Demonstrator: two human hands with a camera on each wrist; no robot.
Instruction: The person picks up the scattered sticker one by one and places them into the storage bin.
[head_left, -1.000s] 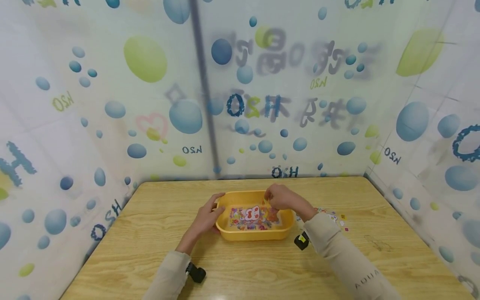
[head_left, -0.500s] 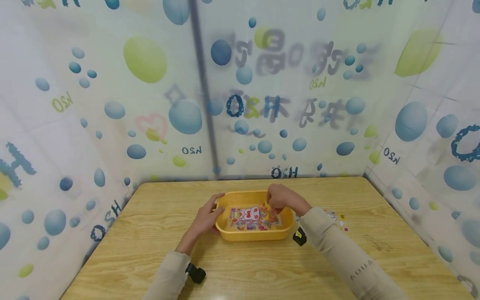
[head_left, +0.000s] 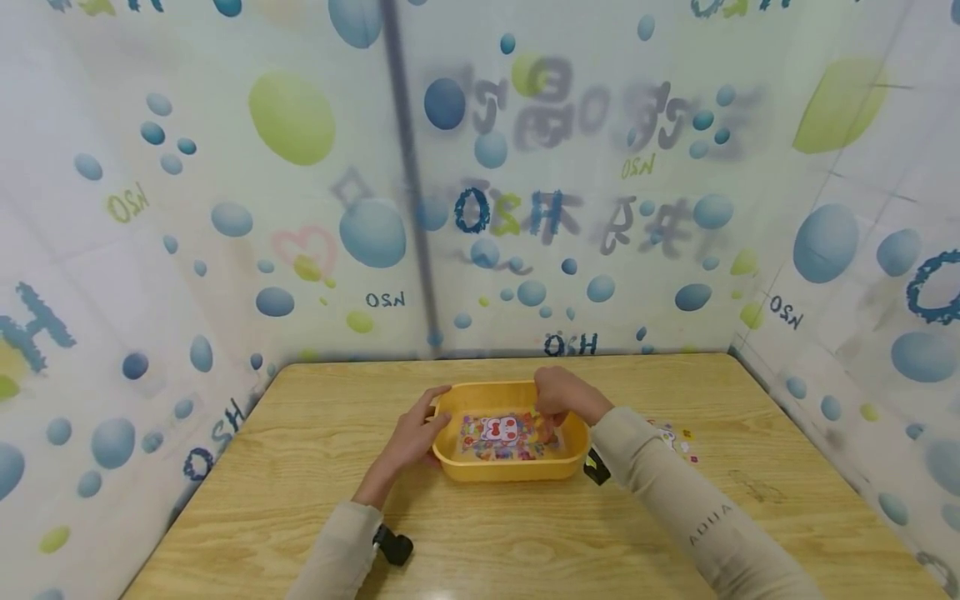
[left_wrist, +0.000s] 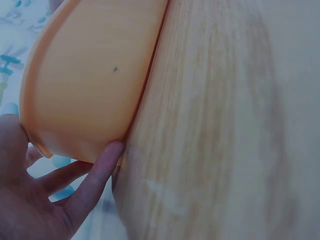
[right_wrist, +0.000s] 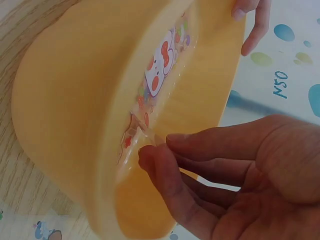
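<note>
- Smooth yellow plastic tub (head_left: 510,472), corners rounded; on its floor, a bright printed sheet (head_left: 506,452) bearing a white cartoon figure (head_left: 499,430)
- Wood-grained bench (head_left: 487,542) beneath, bubble-patterned curtain (head_left: 510,321) behind
- Left hand (head_left: 411,431) grips the tub's left end
- Right hand (head_left: 564,392) dips inside — thumb and 1 finger nearly meeting, pinching thin clear film (right_wrist: 151,134)

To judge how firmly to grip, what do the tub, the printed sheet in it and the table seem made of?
Tub: probably plastic, satin; smooth walls, rounded rim.
Printed sheet: likely thin plastic film, glossy; glints, partly see-through.
Table: wood or wood-look laminate, slight sheen; visible grain.
</note>
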